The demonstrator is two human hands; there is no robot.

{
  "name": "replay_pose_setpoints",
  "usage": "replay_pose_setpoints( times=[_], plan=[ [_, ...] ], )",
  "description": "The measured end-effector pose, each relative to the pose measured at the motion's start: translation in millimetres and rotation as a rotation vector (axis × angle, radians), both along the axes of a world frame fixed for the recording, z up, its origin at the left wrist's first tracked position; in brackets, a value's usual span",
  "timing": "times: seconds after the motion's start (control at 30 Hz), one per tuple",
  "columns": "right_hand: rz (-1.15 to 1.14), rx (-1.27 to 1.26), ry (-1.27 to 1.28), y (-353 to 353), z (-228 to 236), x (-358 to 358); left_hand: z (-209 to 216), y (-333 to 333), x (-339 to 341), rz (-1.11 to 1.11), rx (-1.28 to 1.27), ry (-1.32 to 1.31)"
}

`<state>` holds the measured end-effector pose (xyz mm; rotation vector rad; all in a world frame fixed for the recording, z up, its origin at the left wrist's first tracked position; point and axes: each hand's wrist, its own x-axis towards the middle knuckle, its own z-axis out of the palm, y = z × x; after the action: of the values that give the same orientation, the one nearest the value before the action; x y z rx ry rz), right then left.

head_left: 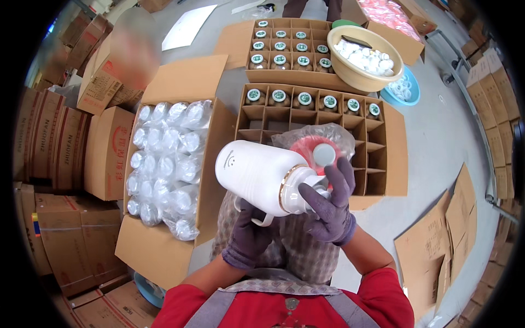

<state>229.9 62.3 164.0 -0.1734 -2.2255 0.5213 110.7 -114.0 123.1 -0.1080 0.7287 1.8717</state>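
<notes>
Above the checked-trousered lap [311, 256], the purple-gloved left hand [249, 235] curls round the handle [267, 221] of a white cylindrical flask [249, 174], probably steadying it sideways so the purple-gloved right hand [332, 212] can reach its neck [296, 188]; whether those spread fingers pinch, I cannot tell. The flask looks smooth, gold-ringed. Beyond, a brown partitioned cardboard carton [396, 153] likely keeps green-and-white-topped bottles [279, 98] apart.

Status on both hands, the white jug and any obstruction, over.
Left hand at the jug's handle; right hand at its neck end. White jug tipped sideways, neck rightward. No obstruction evident; bagged red item just beyond.
</notes>
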Motion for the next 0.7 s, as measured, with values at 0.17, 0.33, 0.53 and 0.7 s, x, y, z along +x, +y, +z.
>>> replay_pose_setpoints(
  times=[0.17,0.33,0.53,0.7],
  plan=[
    [0.3,-1.018,0.222,-72,3,25,-4,-67,31,0.015,0.118,-0.067],
    [0.543,-1.446,0.123,-94,10,41,29,-105,34,-0.003,0.087,0.004],
    [0.394,-1.024,0.103,-142,26,33,50,-122,38,-0.007,-0.111,0.797],
    [0.175,-1.081,-0.095,-65,-27,29,34,-128,26,0.069,-0.128,0.507]
  ],
)
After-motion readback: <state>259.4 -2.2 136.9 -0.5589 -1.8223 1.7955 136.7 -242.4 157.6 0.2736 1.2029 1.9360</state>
